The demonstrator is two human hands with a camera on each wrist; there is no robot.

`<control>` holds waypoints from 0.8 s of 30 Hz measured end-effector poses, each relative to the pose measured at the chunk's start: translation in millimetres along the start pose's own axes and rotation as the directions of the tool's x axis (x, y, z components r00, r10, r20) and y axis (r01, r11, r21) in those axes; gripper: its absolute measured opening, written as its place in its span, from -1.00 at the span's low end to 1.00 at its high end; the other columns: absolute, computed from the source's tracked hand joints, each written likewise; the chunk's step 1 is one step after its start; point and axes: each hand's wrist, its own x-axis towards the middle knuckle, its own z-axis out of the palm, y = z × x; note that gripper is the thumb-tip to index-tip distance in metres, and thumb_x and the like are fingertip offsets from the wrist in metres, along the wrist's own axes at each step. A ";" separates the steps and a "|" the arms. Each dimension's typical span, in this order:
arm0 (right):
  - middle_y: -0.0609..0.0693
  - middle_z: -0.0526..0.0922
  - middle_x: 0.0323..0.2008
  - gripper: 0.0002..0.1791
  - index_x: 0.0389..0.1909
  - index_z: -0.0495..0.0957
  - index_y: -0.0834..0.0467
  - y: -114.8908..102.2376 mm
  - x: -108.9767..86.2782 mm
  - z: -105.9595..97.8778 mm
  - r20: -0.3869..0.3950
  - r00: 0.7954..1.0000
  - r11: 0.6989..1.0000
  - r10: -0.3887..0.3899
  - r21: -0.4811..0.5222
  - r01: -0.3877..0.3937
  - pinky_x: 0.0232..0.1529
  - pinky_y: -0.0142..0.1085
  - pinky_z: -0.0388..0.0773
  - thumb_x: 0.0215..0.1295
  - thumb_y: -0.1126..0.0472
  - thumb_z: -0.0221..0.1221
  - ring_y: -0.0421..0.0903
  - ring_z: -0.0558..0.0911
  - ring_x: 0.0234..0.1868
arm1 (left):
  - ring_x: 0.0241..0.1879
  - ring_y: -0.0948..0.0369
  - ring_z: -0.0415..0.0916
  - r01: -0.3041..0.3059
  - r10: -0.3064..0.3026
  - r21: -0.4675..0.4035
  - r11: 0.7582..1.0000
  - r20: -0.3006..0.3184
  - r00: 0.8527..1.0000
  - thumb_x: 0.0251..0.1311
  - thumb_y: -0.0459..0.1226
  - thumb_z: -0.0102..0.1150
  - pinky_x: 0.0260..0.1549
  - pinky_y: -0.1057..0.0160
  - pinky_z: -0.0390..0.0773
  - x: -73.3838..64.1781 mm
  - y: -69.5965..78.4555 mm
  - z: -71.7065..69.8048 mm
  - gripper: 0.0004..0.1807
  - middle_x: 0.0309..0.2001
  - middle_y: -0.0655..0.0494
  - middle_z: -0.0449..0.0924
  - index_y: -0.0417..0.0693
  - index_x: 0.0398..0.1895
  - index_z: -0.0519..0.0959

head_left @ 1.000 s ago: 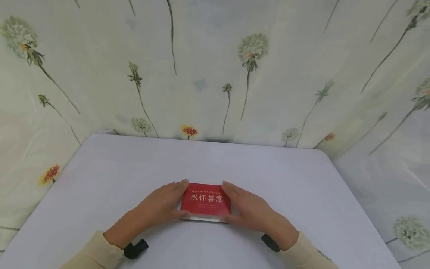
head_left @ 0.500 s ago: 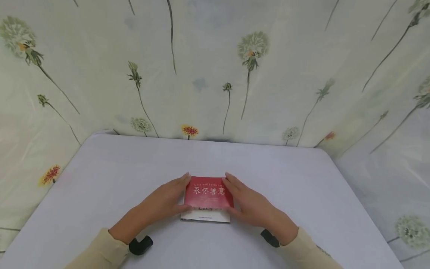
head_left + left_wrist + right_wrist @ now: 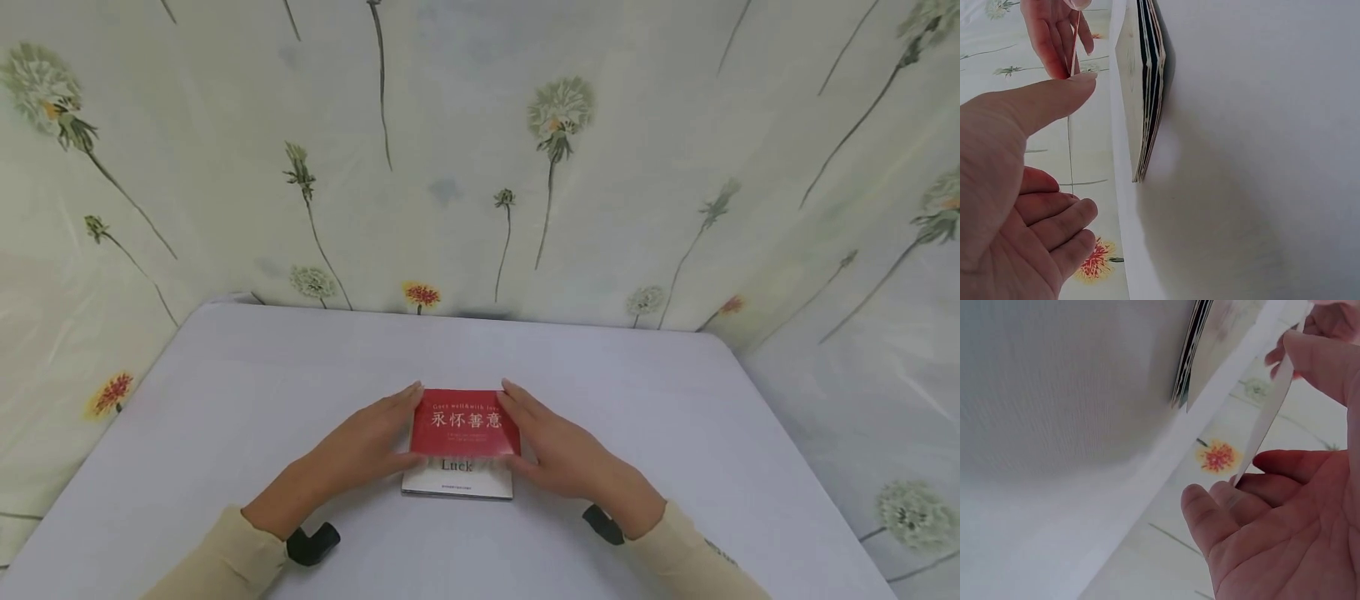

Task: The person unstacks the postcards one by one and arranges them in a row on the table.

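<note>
The red card (image 3: 465,423) is held level or nearly so above the stack (image 3: 457,483), in the middle of the near part of the white table (image 3: 300,358); both wrist views show a gap between the two. It bears four large white characters, with a line of small lettering above them and finer print below. The left hand (image 3: 367,442) grips its left end, thumb at the near corner and fingertips at the far one, so the fingers stand spread only as far as the card's short side. The right hand (image 3: 558,450) holds the right end in the same way, thumb near and fingers far. In the wrist views the card appears almost edge-on, a thin sheet with hands at both ends. Beneath it, the stack lies flat on the table, its near strip uncovered, white, with the word "Luck" and a line of tiny print; its side shows several layers, light and dark. Around the wrists are a cream left sleeve (image 3: 221,558) and a cream right sleeve (image 3: 686,550), the latter with a small dark marking. A black piece (image 3: 313,544) sits at the left wrist, another at the right. Past the table's far edge rises a pale backdrop (image 3: 450,117) printed with dandelions and red-and-yellow flowers.
</note>
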 end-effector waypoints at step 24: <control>-0.12 -0.06 0.52 -0.01 0.54 -0.08 -0.01 13.0 19.1 -5.0 -0.011 0.999 0.999 0.031 0.014 -0.031 0.19 -0.22 0.44 0.21 -0.11 0.26 -0.17 0.05 0.48 | 0.46 0.15 0.00 0.019 -0.021 -0.109 0.994 -0.014 1.000 0.06 -0.05 0.41 0.22 0.11 0.38 20.2 -9.3 -3.5 0.04 0.52 0.20 -0.07 0.04 0.54 -0.01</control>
